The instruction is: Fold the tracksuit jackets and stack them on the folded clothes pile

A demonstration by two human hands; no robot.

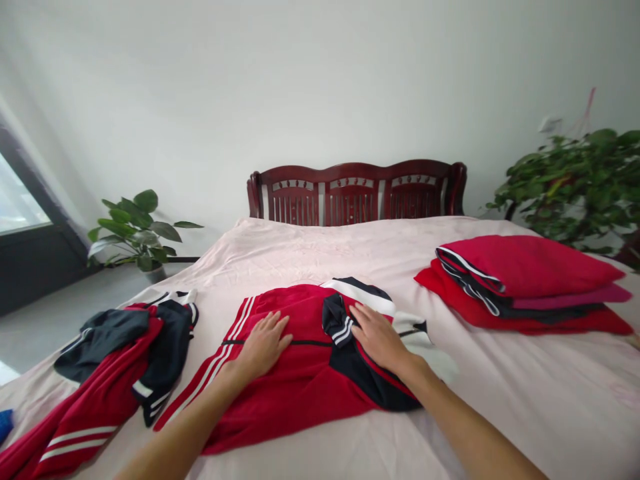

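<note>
A red track jacket (295,393) with navy and white parts lies spread on the bed, its hem with white stripes to the left. My left hand (265,341) rests flat on the red body, fingers stretched out, by the dark zip line. On the right, my right hand (377,333) lies with its fingers extended over a folded-in sleeve, beside the navy striped cuff (339,321). White and navy fabric at the collar end shows beyond my right hand, partly hidden by it.
Crumpled red and navy garments (113,373) lie at the left. A stack of folded red clothes (525,267) sits at the right on the pink sheet (310,250). Behind are a dark wooden headboard (353,190) and potted plants (137,227) on both sides.
</note>
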